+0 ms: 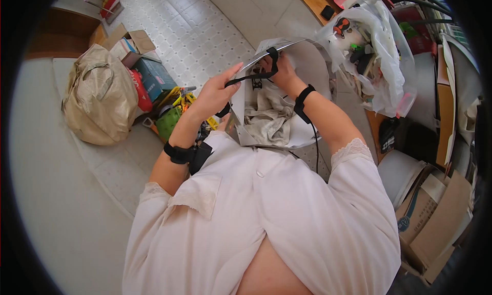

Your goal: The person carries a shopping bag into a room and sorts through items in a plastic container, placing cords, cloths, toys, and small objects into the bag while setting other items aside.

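Note:
A large white bag (318, 85) with black strap handles stands open in front of my body. My left hand (218, 92) is at its left rim, with the fingers closed over the edge and the black strap (256, 77) running beside them. My right hand (282, 72) reaches inside the bag near its far wall. The fingertips there are in shadow and partly hidden, so what they touch cannot be made out. Crumpled greyish-beige cloth (269, 118) lies in the bag below my right hand. Black bands are around both wrists.
On the right, a clear plastic bag (394, 69) holds mixed small items. Cardboard boxes (435, 218) stand lower right. To the left are a tan sack (97, 95), a teal box (154, 77), a red packet (141, 92) and a green item (168, 122) among yellow things.

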`<state>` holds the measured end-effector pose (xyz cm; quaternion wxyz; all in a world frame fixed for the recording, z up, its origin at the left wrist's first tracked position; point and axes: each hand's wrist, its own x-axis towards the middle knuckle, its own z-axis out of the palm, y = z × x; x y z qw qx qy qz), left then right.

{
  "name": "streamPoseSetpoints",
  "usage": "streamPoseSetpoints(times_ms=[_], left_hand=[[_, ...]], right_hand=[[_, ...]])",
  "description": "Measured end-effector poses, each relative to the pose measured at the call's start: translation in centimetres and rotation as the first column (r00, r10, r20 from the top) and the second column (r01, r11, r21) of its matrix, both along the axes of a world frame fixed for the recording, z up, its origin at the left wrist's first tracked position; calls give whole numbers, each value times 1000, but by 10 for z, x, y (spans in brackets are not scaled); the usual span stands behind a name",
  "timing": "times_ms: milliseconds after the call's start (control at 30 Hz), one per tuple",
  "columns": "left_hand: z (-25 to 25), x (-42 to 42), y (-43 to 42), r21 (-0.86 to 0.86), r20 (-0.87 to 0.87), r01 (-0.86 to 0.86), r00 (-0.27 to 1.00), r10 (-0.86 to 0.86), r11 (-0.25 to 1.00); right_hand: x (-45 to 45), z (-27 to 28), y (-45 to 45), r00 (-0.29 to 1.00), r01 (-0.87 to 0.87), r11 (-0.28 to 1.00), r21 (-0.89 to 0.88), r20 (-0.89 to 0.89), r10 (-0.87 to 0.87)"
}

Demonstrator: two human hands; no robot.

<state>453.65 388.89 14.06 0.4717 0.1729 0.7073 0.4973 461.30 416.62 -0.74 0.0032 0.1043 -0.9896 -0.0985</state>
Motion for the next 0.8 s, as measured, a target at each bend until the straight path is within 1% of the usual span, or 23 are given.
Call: streamPoseSetpoints(times_ms=[33,100,133,167,233,267,300,333,367,400,433,500,567,633,667,733,767,800], left_hand=[[0,-2,-1,-5,-2,0,1000,0,1000],[-2,-4,-1,74,-34,-25,999,27,997],[-2,-3,-1,72,-31,-29,999,32,997],[-4,-5,-2,87,-23,-46,999,48,995],[-13,-7,-3,97,-12,-69,997,71,993],[-26,-7,-4,136,-33,-114,992,120,984],[-33,-9,-4,179,-55,-156,984,168,971],[-35,-12,-6,181,-54,-160,984,172,970],[-36,-15,-8,144,-5,-168,985,170,975],[-37,-17,-11,106,45,-173,985,169,979],[-36,-16,-10,108,46,-173,985,169,979],[-32,-15,-7,79,52,-196,980,192,977],[-40,-15,-6,77,28,-192,981,191,978],[-44,-14,-4,78,0,-184,983,185,980],[-45,-14,-4,97,45,-203,979,199,974],[-45,-14,-3,148,110,-219,973,204,965],[-46,-14,-3,155,110,-211,975,195,965],[-47,-15,-3,143,85,-202,978,191,969]], right_hand=[[-3,-12,8,1000,0,1000,-5,-2,0],[-3,-36,24,976,190,978,90,93,-198],[0,-41,26,977,207,962,177,17,-213],[2,-44,32,978,199,964,178,19,-206],[13,-28,37,972,185,965,187,109,-208],[20,-1,34,969,226,973,53,94,-230],[26,20,33,969,222,973,55,95,-226],[32,38,34,980,169,985,16,100,-170],[40,53,34,988,117,993,-23,103,-114],[49,66,34,985,147,986,-79,97,-139],[58,80,33,985,147,986,-77,97,-140],[74,109,33,944,294,944,-147,195,-264],[84,140,35,944,291,942,-165,206,-256],[93,164,35,961,276,921,-274,91,-260],[97,171,34,959,285,920,-269,89,-270],[103,181,32,919,370,765,-528,87,-384],[108,182,34,916,375,765,-523,83,-392],[112,181,36,881,438,645,-626,155,-448]])
